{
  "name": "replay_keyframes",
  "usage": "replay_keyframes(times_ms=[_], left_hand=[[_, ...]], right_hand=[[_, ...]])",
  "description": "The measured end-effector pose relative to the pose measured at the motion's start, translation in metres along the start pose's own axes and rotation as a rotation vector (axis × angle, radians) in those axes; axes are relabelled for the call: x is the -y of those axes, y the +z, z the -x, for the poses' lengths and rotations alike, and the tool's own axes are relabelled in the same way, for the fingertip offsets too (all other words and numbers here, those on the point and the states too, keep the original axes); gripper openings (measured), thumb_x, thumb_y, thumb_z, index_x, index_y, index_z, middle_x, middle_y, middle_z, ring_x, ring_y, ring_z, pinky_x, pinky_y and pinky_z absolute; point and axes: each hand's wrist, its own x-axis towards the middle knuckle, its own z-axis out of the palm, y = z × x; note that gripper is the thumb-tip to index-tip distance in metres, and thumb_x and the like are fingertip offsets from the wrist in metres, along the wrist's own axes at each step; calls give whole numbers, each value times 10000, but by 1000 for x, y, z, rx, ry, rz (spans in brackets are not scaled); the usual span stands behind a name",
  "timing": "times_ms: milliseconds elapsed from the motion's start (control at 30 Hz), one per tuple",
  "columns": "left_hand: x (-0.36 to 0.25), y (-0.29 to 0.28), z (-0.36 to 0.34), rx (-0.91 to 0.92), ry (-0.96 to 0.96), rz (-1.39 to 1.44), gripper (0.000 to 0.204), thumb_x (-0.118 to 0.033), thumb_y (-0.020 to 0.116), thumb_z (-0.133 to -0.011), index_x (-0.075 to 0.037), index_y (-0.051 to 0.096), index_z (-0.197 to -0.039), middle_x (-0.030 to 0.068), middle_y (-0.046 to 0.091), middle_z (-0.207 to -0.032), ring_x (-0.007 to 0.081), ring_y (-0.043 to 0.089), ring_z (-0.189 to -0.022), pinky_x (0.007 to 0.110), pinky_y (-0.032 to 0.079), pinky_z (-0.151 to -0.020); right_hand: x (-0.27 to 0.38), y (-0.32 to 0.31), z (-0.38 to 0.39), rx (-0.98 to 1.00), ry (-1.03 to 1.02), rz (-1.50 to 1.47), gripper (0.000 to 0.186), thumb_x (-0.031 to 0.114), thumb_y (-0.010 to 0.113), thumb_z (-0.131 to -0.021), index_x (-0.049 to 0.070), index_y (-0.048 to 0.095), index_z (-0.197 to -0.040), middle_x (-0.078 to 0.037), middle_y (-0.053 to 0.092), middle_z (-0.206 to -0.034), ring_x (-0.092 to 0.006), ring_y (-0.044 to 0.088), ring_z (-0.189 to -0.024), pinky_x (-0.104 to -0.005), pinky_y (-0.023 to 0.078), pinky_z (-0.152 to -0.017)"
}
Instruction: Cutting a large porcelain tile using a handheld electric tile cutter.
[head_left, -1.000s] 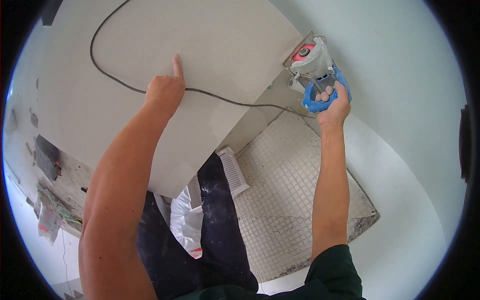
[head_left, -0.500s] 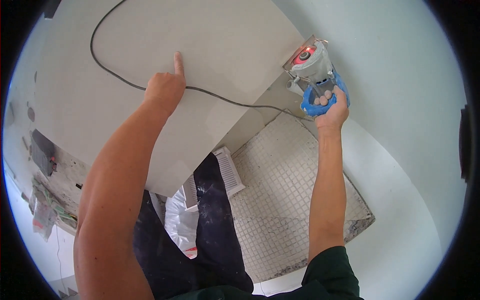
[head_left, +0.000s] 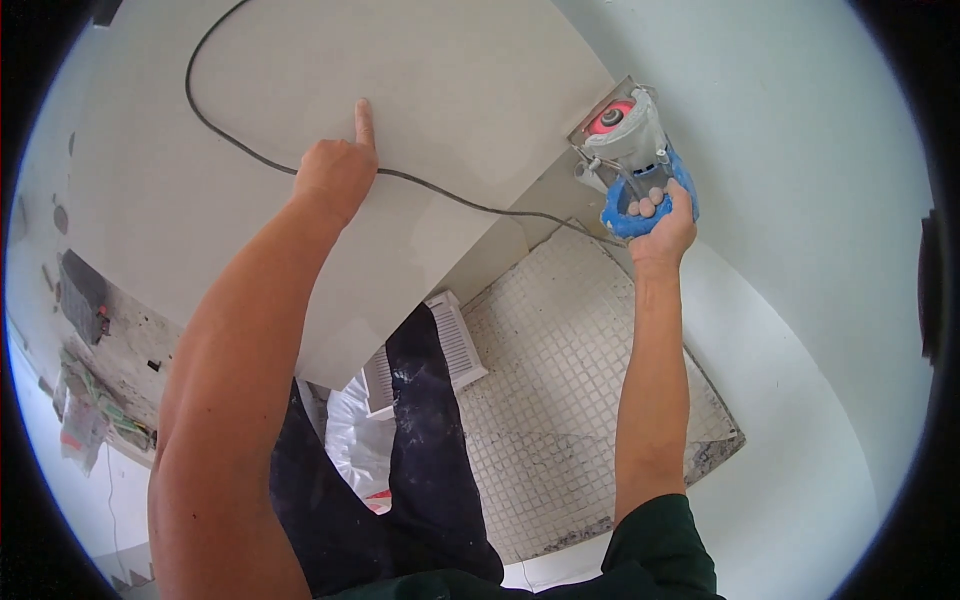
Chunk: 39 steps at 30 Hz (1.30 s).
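Observation:
My right hand (head_left: 663,215) is wrapped round the blue handle of a hand-held tile cutter (head_left: 630,140). The tool has a grey body, a flat metal base plate and a red disc part. Its base plate sits at the right edge of a large pale slab (head_left: 450,90), close to the wall. On the slab rests my left hand (head_left: 340,170), one finger stretched out over the surface and the others curled under. A black cord (head_left: 440,190) passes beneath this hand and runs on to the cutter. Whatever the curled fingers enclose, if anything, is hidden.
Below the slab is a floor patch with a square grid pattern (head_left: 550,370). A white louvred panel (head_left: 455,335) and a silvery bag (head_left: 352,435) lie by my legs. A curved pale wall (head_left: 780,170) bounds the right side. Debris (head_left: 90,400) lies at far left.
The whole view has shifted slightly. Both hands, the cutter and the cord keep nearly the same places on the slab. The orange tint near the red disc part has faded.

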Motion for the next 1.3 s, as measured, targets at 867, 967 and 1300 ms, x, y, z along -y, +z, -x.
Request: replay_keyframes(times_ms=[867, 967, 1300], left_hand=[[-3, -12, -13, -41, 45, -2, 1037, -137, 775, -763, 115, 79, -1490, 155, 694, -756, 260, 691, -690, 343, 558, -657], [-3, -12, -15, -42, 43, -9, 1056, -151, 787, -755, 115, 77, -1490, 155, 694, -752, 255, 691, -688, 341, 558, -651], [-6, -17, -19, -18, 56, -26, 1054, -164, 787, -754, 120, 86, -1488, 153, 692, -758, 250, 690, -702, 339, 558, -646]], right_hand=[[-3, -3, 1, -35, 10, 38, 127, 203, 598, -881, 104, 524, -914, -12, 483, -726, -137, 449, -566, -333, 429, -556], [-3, -1, 2, -44, 5, 23, 113, 178, 601, -869, 92, 538, -908, -17, 488, -711, -140, 453, -547, -338, 426, -544], [-2, -4, 2, -57, 18, -6, 107, 160, 605, -857, 81, 548, -900, -20, 493, -698, -140, 456, -529, -335, 423, -530]])
